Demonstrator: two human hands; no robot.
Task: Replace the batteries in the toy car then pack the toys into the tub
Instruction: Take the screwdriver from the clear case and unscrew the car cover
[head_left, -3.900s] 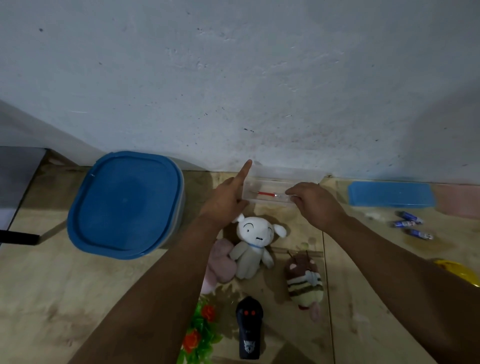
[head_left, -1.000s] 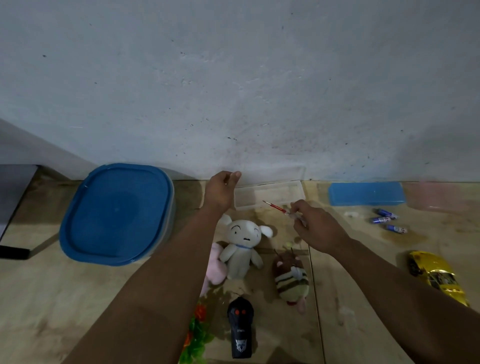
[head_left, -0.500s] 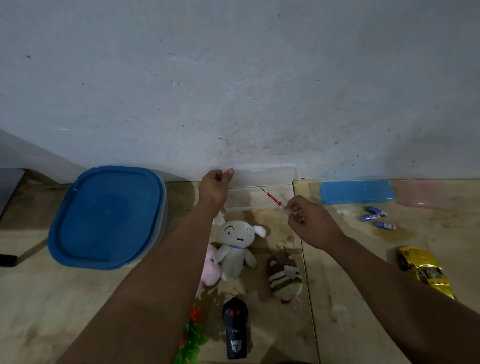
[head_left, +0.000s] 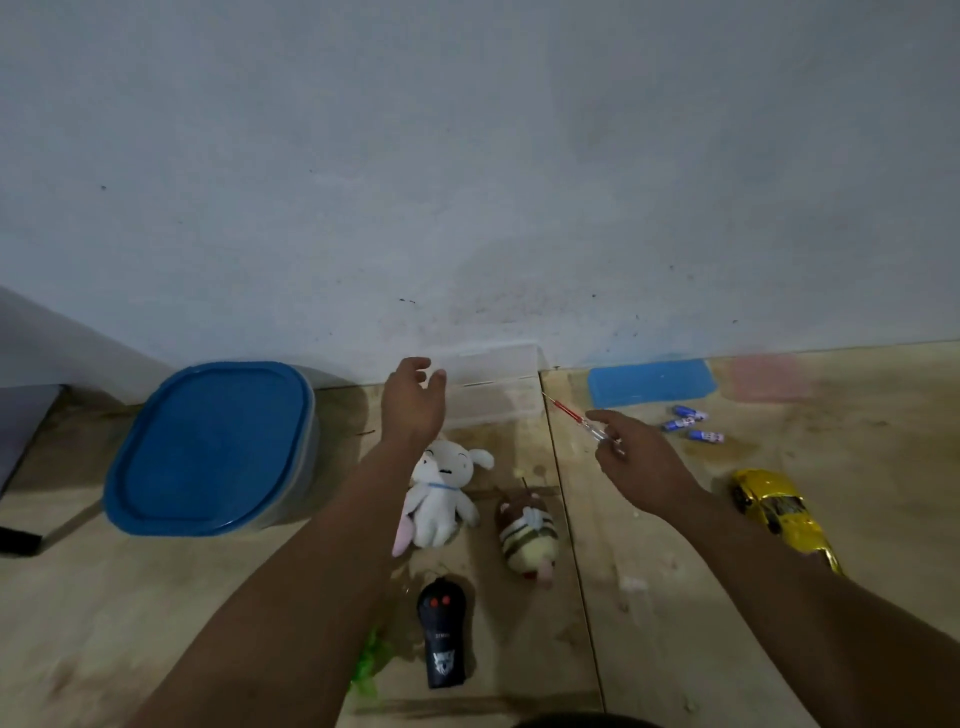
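The yellow toy car (head_left: 781, 512) lies on the wooden floor (head_left: 727, 597) at the right, well apart from both hands. Three small batteries (head_left: 691, 424) lie beyond it, near a flat blue lid (head_left: 652, 383) by the wall. The right hand (head_left: 641, 460) pinches a thin red-handled screwdriver (head_left: 574, 417) between thumb and fingers. The left hand (head_left: 414, 402) hovers with fingers loosely curled, holding nothing, beside a clear plastic box (head_left: 496, 384). The blue-lidded tub (head_left: 213, 447) sits at the left. Between the arms lie a white plush (head_left: 441, 493), a striped plush (head_left: 527, 530) and a black remote control (head_left: 441, 631).
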